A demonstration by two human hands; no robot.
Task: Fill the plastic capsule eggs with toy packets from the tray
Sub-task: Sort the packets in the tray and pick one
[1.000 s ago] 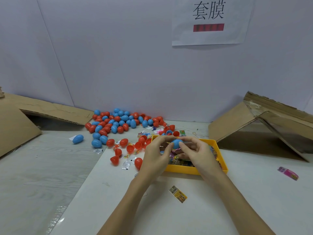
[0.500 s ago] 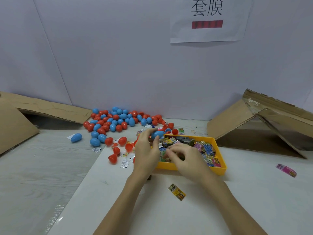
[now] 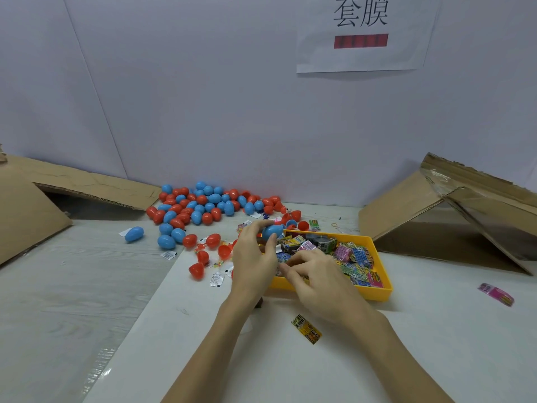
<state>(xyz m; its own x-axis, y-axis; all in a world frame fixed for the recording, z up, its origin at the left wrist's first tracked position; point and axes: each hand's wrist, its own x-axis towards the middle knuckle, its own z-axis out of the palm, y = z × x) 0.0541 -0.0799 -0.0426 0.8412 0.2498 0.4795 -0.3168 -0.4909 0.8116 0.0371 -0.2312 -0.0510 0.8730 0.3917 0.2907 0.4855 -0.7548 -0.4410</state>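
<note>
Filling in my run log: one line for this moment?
left hand: holds blue plastic capsule egg | right hand: picking among toy packets | yellow plastic tray: stocked

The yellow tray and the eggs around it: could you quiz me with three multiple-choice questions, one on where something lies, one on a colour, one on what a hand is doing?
1. Where does the loose yellow packet lie?
A. on the table in front of the yellow tray
B. inside the tray
C. on the cardboard

2. What colour is the egg in the left hand?
A. red
B. blue
C. green

3. What is the right hand doing?
A. lying flat on the table
B. holding a red egg
C. reaching into the tray among the packets

Answers:
1. A: it sits on the white table, nearer the person than the yellow tray.
2. B: the left hand pinches a blue egg at its fingertips.
3. C: the right hand has its curled fingers down on the toy packets in the tray.
</note>
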